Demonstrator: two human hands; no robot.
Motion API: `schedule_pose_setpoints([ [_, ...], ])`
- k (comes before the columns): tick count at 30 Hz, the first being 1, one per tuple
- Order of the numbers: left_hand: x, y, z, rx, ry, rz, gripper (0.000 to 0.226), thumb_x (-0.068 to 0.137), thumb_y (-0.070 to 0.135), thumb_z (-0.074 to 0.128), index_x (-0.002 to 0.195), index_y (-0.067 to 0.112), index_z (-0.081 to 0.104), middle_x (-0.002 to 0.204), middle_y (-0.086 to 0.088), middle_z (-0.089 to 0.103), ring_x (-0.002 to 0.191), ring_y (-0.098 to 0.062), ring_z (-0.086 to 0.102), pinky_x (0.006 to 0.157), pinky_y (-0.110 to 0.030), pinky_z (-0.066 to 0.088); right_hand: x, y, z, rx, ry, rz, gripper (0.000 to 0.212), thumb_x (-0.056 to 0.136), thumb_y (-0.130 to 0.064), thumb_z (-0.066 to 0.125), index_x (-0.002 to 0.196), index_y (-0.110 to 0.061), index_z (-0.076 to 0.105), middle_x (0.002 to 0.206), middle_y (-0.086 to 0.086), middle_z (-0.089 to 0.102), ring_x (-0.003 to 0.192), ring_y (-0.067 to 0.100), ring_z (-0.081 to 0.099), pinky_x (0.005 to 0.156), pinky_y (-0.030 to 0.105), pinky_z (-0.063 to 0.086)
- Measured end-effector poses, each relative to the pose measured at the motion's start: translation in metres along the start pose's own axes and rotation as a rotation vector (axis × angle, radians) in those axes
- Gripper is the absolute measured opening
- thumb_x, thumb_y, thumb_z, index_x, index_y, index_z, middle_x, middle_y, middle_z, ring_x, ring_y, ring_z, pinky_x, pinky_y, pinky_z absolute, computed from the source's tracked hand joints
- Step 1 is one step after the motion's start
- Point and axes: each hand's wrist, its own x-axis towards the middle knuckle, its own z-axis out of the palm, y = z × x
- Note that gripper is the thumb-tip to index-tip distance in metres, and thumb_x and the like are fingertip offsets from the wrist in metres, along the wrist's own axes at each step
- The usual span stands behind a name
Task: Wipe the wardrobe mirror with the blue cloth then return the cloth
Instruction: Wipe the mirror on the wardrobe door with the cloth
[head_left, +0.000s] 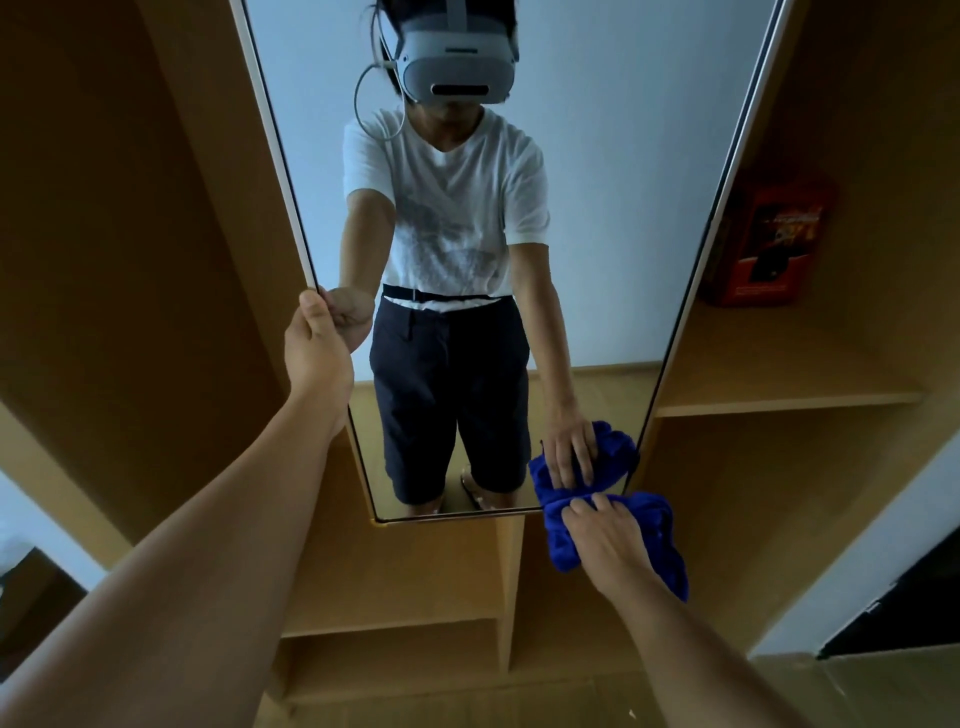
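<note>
A tall wardrobe mirror with a thin pale frame fills the middle of the head view and reflects a person in a white shirt and dark shorts. My left hand grips the mirror's left edge at mid height, fingers curled round the frame. My right hand presses the crumpled blue cloth against the mirror's bottom right corner, fingers spread over it. The cloth's reflection shows just above it in the glass.
Wooden wardrobe panels flank the mirror. Open shelves lie to the right, one holding a red box. More compartments sit below the mirror. A white wall and a dark object are at the lower right.
</note>
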Motion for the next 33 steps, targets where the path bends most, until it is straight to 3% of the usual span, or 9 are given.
schedule_pose_setpoints([
  [5, 0.001, 0.0, 0.0, -0.005, -0.014, -0.009, 0.043, 0.102, 0.042, 0.019, 0.12, 0.021, 0.052, 0.108, 0.003, 0.054, 0.101, -0.01, 0.048, 0.085, -0.026, 0.036, 0.007, -0.033, -0.009, 0.115, 0.064, -0.065, 0.037, 0.088, -0.009, 0.057, 0.124, -0.014, 0.049, 0.125, 0.005, 0.051, 0.115, 0.026, 0.044, 0.099, 0.038, 0.037],
  [11, 0.012, 0.001, 0.001, 0.067, 0.002, -0.067, 0.05, 0.101, 0.047, 0.019, 0.129, 0.019, 0.049, 0.115, -0.002, 0.058, 0.11, -0.014, 0.053, 0.087, -0.026, 0.038, 0.006, -0.06, -0.009, 0.271, 0.109, -0.073, 0.044, 0.09, -0.01, 0.054, 0.132, -0.017, 0.045, 0.134, 0.001, 0.047, 0.124, 0.023, 0.041, 0.103, 0.037, 0.035],
  [14, 0.009, 0.0, 0.001, 0.043, 0.004, -0.078, 0.049, 0.1, 0.048, 0.02, 0.129, 0.021, 0.05, 0.12, -0.002, 0.059, 0.112, -0.016, 0.052, 0.089, -0.028, 0.038, -0.006, -0.041, -0.002, 0.355, 0.066, 0.118, 0.049, 0.088, -0.014, 0.059, 0.133, -0.024, 0.044, 0.137, -0.006, 0.045, 0.127, 0.017, 0.04, 0.103, 0.033, 0.037],
  [17, 0.005, 0.0, 0.002, 0.013, -0.008, -0.049, 0.049, 0.101, 0.046, 0.02, 0.13, 0.02, 0.05, 0.125, -0.004, 0.058, 0.117, -0.018, 0.052, 0.089, -0.027, 0.037, -0.022, -0.018, 0.002, 0.489, 0.083, 0.477, 0.048, 0.083, -0.019, 0.067, 0.126, -0.027, 0.047, 0.128, -0.011, 0.05, 0.115, 0.012, 0.048, 0.092, 0.029, 0.045],
  [20, 0.008, 0.001, 0.003, 0.014, 0.007, -0.042, 0.05, 0.101, 0.046, 0.02, 0.131, 0.019, 0.049, 0.126, -0.005, 0.058, 0.119, -0.02, 0.052, 0.091, -0.028, 0.039, -0.024, -0.008, 0.001, 0.721, 0.191, 0.861, 0.04, 0.079, -0.014, 0.068, 0.116, -0.018, 0.052, 0.11, -0.002, 0.056, 0.098, 0.019, 0.054, 0.073, 0.033, 0.047],
  [22, 0.008, 0.0, 0.004, 0.014, 0.007, -0.043, 0.05, 0.101, 0.047, 0.02, 0.131, 0.019, 0.049, 0.126, -0.004, 0.057, 0.12, -0.019, 0.051, 0.093, -0.028, 0.039, -0.018, -0.006, 0.0, 0.888, 0.229, 1.017, 0.039, 0.079, -0.01, 0.065, 0.115, -0.012, 0.053, 0.107, 0.005, 0.056, 0.095, 0.025, 0.055, 0.069, 0.036, 0.045],
  [25, 0.006, 0.0, 0.003, 0.0, -0.01, -0.033, 0.045, 0.101, 0.045, 0.02, 0.124, 0.022, 0.052, 0.119, -0.001, 0.057, 0.114, -0.015, 0.051, 0.089, -0.026, 0.036, -0.006, -0.016, -0.002, 1.037, 0.21, 1.087, 0.041, 0.079, -0.008, 0.065, 0.118, -0.009, 0.051, 0.105, 0.008, 0.057, 0.091, 0.027, 0.058, 0.074, 0.043, 0.052],
  [27, 0.005, 0.001, 0.001, -0.007, -0.015, -0.027, 0.041, 0.102, 0.044, 0.021, 0.117, 0.023, 0.052, 0.111, 0.002, 0.056, 0.107, -0.012, 0.051, 0.087, -0.026, 0.036, 0.0, -0.031, -0.006, 1.127, 0.198, 1.095, 0.043, 0.08, -0.009, 0.065, 0.12, -0.009, 0.05, 0.104, 0.008, 0.058, 0.088, 0.026, 0.059, 0.073, 0.04, 0.052],
  [33, 0.0, 0.003, -0.005, 0.029, -0.059, -0.017, 0.049, 0.102, 0.044, 0.019, 0.133, 0.019, 0.048, 0.11, 0.007, 0.05, 0.103, -0.007, 0.045, 0.087, -0.024, 0.035, 0.016, -0.086, -0.023, 1.257, 0.144, 0.999, 0.048, 0.082, -0.011, 0.065, 0.126, -0.011, 0.044, 0.11, 0.007, 0.056, 0.091, 0.026, 0.06, 0.069, 0.036, 0.051],
])
